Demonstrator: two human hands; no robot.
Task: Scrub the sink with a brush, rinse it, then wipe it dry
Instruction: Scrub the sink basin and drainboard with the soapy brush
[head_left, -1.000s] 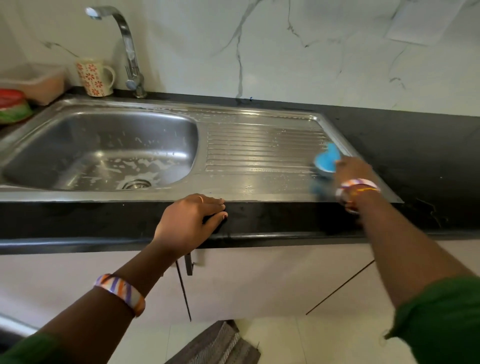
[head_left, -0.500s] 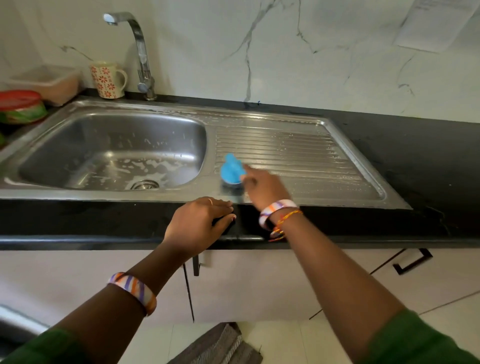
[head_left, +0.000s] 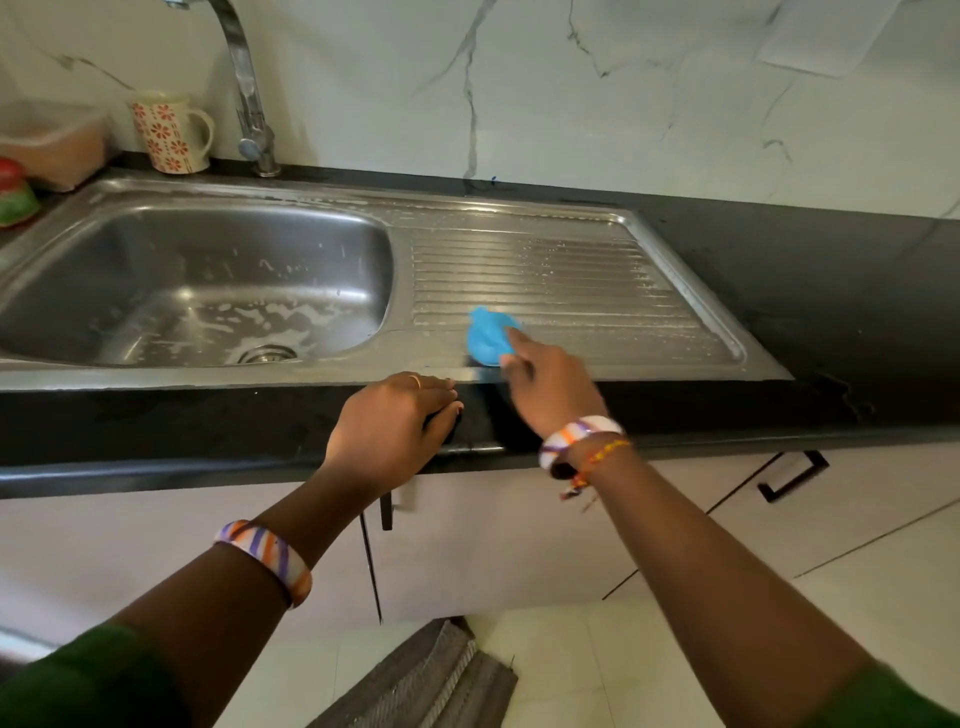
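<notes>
The right hand (head_left: 553, 387), closed around the blue brush (head_left: 488, 335), has come back from the far right end of the ribbed draining board (head_left: 561, 280) to its near left corner, just beside the basin (head_left: 197, 280) (foam lies around the drain). The left hand (head_left: 392, 431) stays curled over the dark counter edge (head_left: 156, 426). I judge the scrubbing is continuing; rinsing is not started.

No legible text, label, brand, number or sign was found. The mug (head_left: 170, 132) bore only a red flower pattern, with no lettering.
</notes>
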